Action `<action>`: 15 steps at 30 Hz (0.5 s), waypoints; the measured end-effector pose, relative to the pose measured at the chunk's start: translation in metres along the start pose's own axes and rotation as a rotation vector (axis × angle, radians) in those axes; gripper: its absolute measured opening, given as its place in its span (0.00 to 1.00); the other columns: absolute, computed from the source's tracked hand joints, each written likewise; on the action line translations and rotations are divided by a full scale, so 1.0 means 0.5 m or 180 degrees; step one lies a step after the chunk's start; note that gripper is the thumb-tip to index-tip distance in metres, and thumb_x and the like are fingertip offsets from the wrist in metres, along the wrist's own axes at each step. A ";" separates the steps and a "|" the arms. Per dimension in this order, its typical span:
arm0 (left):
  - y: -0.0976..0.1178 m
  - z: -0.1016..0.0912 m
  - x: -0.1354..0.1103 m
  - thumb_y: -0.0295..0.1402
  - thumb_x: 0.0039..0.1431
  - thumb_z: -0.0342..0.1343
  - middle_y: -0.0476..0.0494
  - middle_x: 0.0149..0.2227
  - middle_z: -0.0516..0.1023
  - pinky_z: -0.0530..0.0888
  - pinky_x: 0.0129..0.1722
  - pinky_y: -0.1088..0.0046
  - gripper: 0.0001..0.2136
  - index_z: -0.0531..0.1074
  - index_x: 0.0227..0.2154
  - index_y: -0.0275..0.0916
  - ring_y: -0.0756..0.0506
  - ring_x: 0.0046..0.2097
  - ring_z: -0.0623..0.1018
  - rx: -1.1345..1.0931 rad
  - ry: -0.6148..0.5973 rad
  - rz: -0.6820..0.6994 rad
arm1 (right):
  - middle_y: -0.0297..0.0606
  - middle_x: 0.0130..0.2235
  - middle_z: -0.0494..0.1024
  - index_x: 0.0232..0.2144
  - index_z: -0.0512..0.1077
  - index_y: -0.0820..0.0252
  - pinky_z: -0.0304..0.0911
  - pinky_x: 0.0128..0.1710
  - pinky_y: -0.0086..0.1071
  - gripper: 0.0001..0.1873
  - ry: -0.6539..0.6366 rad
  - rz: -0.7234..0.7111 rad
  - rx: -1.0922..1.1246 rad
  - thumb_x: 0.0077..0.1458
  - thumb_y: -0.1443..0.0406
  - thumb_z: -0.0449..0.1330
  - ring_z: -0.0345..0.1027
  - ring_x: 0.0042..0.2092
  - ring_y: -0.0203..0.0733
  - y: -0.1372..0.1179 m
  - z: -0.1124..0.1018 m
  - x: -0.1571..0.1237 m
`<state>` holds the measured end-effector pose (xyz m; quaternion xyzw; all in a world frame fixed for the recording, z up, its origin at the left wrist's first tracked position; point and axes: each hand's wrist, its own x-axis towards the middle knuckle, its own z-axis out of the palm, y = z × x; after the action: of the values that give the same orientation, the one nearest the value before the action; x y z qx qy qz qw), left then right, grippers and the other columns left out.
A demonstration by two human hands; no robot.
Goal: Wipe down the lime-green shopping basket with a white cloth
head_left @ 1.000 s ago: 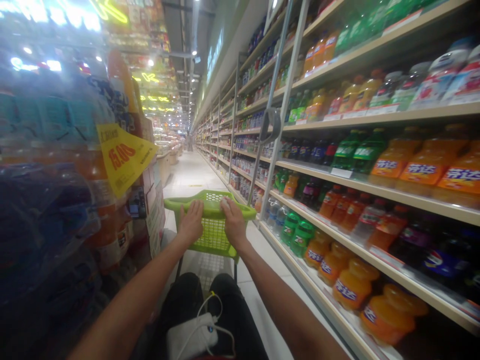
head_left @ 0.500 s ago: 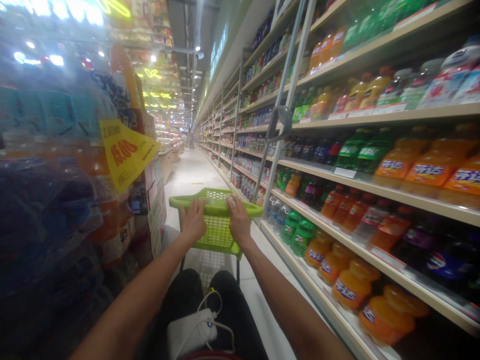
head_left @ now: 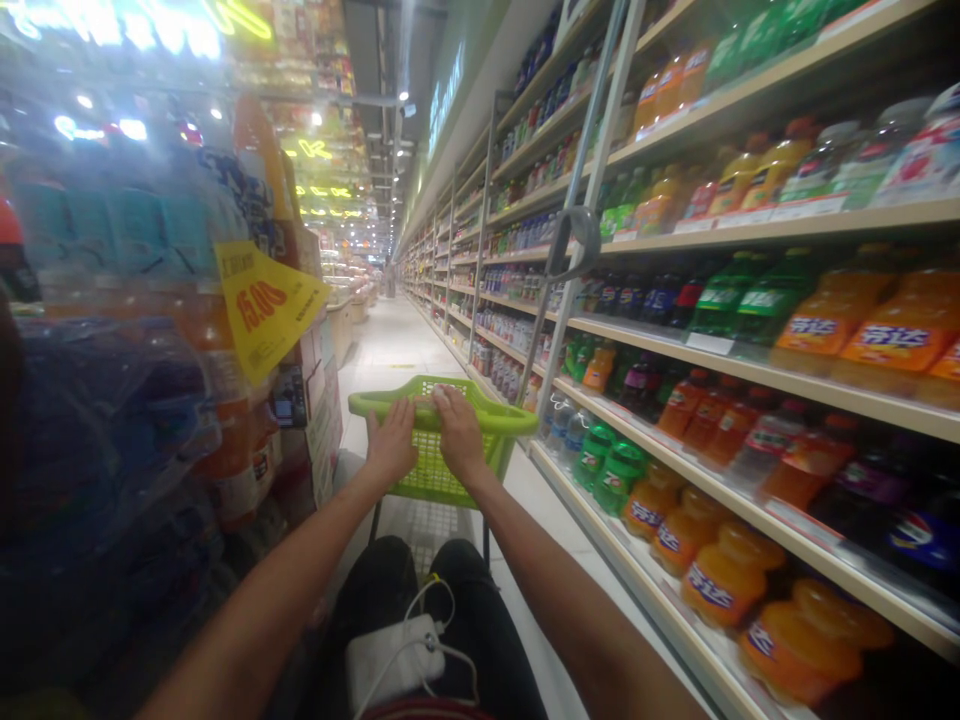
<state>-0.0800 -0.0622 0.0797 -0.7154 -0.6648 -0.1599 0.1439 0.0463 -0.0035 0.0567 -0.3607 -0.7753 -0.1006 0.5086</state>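
The person's left hand (head_left: pixel 392 442) and right hand (head_left: pixel 459 435) lie side by side over the near rim of a green shopping cart (head_left: pixel 431 472), fingers draped forward; from here I can't tell how firmly they grip. It stands on the aisle floor (head_left: pixel 371 350), near the drink shelves' (head_left: pixel 750 371) bottom edge.

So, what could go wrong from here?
The left hand and right hand sit close together on the green cart, so steering might wander. A drift rightward could bump the bottle shelves; leftward, it might clip the stacked drinks by the yellow price sign. The corded white device low in view could snag.
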 end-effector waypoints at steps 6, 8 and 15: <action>0.034 -0.021 0.023 0.31 0.55 0.44 0.38 0.63 0.53 0.48 0.60 0.49 0.26 0.54 0.58 0.37 0.42 0.63 0.54 -0.0447 0.0606 0.0205 | 0.50 0.61 0.56 0.59 0.51 0.65 0.42 0.58 0.55 0.31 -0.0489 0.0165 -0.0240 0.52 0.69 0.49 0.45 0.62 0.51 0.010 -0.040 -0.005; 0.058 -0.030 0.037 0.32 0.58 0.41 0.40 0.62 0.54 0.48 0.61 0.53 0.23 0.55 0.58 0.38 0.45 0.63 0.55 -0.0606 0.0735 0.0536 | 0.52 0.61 0.54 0.61 0.46 0.68 0.40 0.58 0.57 0.34 -0.0613 0.0129 -0.0165 0.53 0.67 0.48 0.46 0.62 0.52 0.012 -0.047 -0.008; 0.106 -0.012 0.073 0.36 0.59 0.41 0.41 0.60 0.60 0.50 0.59 0.47 0.21 0.58 0.56 0.41 0.42 0.61 0.59 -0.0569 0.0461 0.0635 | 0.54 0.60 0.56 0.59 0.50 0.71 0.38 0.58 0.56 0.34 -0.0651 0.0486 -0.0487 0.51 0.64 0.49 0.49 0.61 0.52 0.059 -0.090 -0.035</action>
<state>-0.0248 -0.0354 0.1007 -0.7744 -0.5615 -0.2545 0.1424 0.1020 -0.0136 0.0563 -0.4647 -0.7834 -0.0832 0.4042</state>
